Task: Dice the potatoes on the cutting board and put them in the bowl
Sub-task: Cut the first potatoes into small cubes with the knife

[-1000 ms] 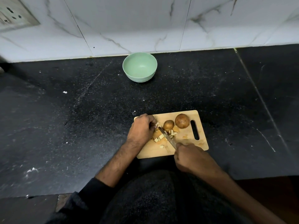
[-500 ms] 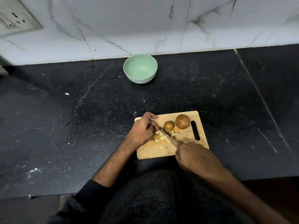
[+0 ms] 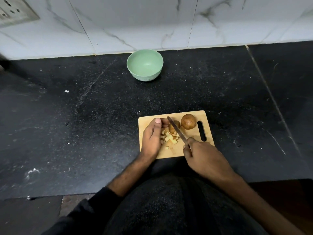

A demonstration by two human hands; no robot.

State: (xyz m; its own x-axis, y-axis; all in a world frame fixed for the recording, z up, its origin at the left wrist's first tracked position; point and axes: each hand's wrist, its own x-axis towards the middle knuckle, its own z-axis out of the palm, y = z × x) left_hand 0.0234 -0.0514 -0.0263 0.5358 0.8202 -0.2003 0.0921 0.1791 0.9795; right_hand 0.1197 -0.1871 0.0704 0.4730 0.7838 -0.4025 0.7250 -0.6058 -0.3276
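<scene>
I am partway through the dicing. A small heap of pale diced pieces [image 3: 170,138] lies on the cutting board [image 3: 205,116], near its middle. Just beyond the heap a smaller potato [image 3: 173,127] sits with its skin on, and a whole potato [image 3: 188,121] stands to its right, close to the board's handle slot; that one looks untouched. The green bowl [image 3: 145,64] waits well apart from the board, back near the tiled wall on the dark bench [image 3: 84,116], and I see nothing in it. So I judge that some cutting is done, both remaining potatoes are left to dice, and no pieces have gone into the bowl.

My left hand [image 3: 152,137] rests on the board just left of the heap, fingers curled, the fingertips up by the blade's tip; whether they pinch a piece I cannot tell. My right hand [image 3: 202,156] is clenched around the handle of the knife [image 3: 177,130], whose blade slants up and left across the smaller potato and the heap's far edge.
</scene>
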